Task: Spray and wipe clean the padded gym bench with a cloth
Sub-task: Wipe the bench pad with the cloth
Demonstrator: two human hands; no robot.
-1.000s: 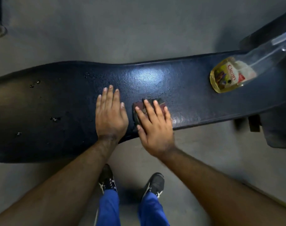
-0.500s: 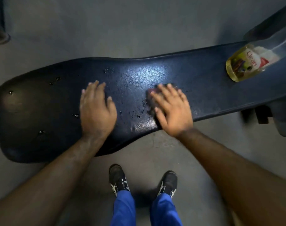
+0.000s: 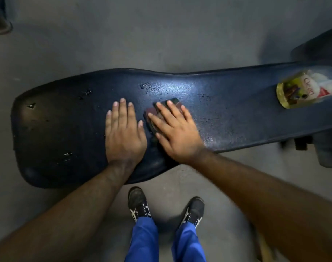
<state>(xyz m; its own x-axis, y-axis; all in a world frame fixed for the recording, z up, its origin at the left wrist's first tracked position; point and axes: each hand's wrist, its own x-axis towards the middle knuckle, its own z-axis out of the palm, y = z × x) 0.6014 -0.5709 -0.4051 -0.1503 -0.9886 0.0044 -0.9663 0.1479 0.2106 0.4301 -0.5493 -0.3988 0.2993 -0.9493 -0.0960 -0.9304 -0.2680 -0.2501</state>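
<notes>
R hand fingers straight & spread, pressing flat on dark cloth; cloth lies mid bench, mostly under the fingers. L hand flat, fingers straight & together, palm on pad just beside cloth, not touching it. Droplets dot pad's L part. Bottle w/ yellow liquid lies on bench far R. Shoes on floor below.

One piece of readable text: the word "Clean" in red letters, printed on the white label of a clear spray bottle of yellow liquid. The bottle lies on its side at the right end of the dark padded bench. Any other print on the label is too blurred to read.
</notes>
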